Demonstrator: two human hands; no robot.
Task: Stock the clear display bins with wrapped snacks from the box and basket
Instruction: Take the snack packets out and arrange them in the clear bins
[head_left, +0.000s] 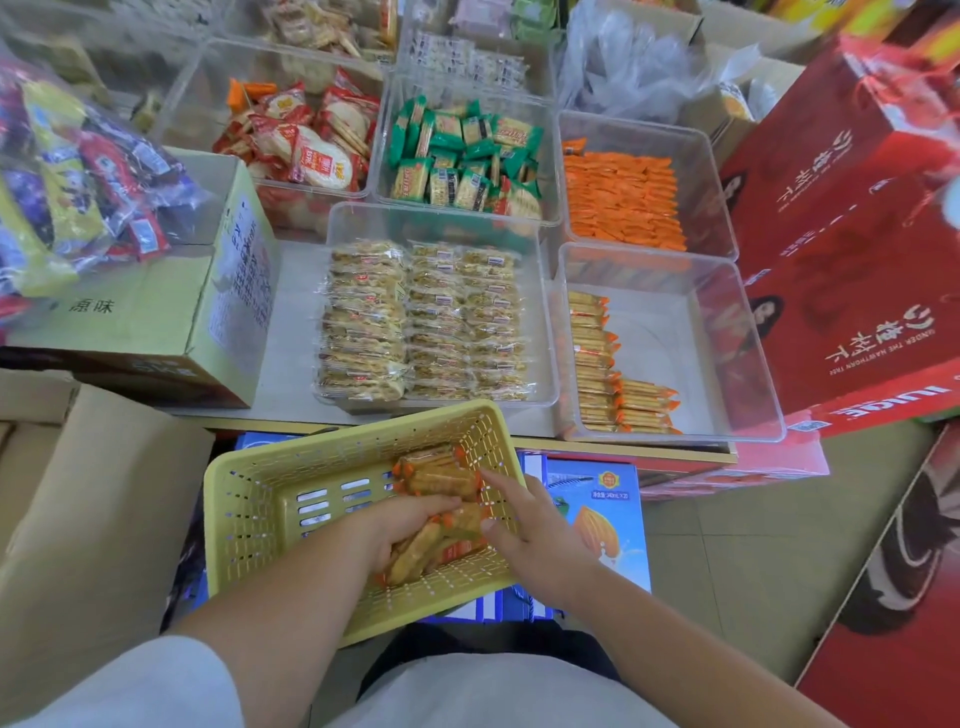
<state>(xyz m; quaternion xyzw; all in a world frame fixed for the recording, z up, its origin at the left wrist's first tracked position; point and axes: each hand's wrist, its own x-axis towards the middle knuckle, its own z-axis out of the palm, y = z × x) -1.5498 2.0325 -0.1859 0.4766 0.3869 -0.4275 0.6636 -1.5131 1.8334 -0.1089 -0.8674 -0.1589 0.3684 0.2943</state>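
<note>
A yellow plastic basket (270, 499) sits in front of me with several golden, orange-ended wrapped snacks (441, 475) in its right half. My left hand (400, 525) is inside the basket, fingers curled round a bundle of those snacks. My right hand (524, 525) reaches over the basket's right rim with fingers spread, touching the same pile. At the right of the table stands a clear bin (727, 364), partly filled with rows of the same snacks (597, 374) along its left side.
Other clear bins hold pale bars (421, 322), orange packs (618, 197), green packs (462, 156) and red rice crackers (306, 140). A cardboard box (156, 322) with a bag of mixed snacks (67, 176) stands left. Red gift cartons (852, 249) are stacked right.
</note>
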